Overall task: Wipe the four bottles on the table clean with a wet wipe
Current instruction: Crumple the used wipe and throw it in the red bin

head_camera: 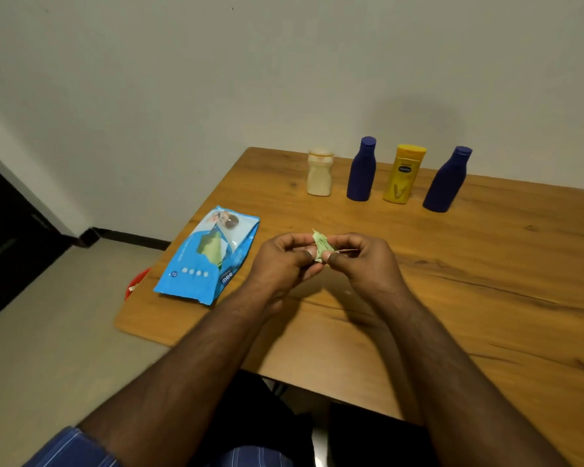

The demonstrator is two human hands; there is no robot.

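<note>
Four bottles stand in a row at the far side of the wooden table (486, 298): a cream-white bottle (319, 173), a dark blue bottle (361, 170), a yellow bottle (403, 174) and a second dark blue bottle (447, 180). Above the middle of the table, my left hand (284, 261) and my right hand (361, 261) pinch a small bunched pale-green wet wipe (321, 246) between thumbs and fingers, one hand on each side. The wipe is well short of the bottles.
A blue wet-wipe pack (196, 264) lies near the table's left edge, its opening showing another green wipe. A red object (134, 286) sits on the floor beside the left edge. The wall stands just behind the bottles.
</note>
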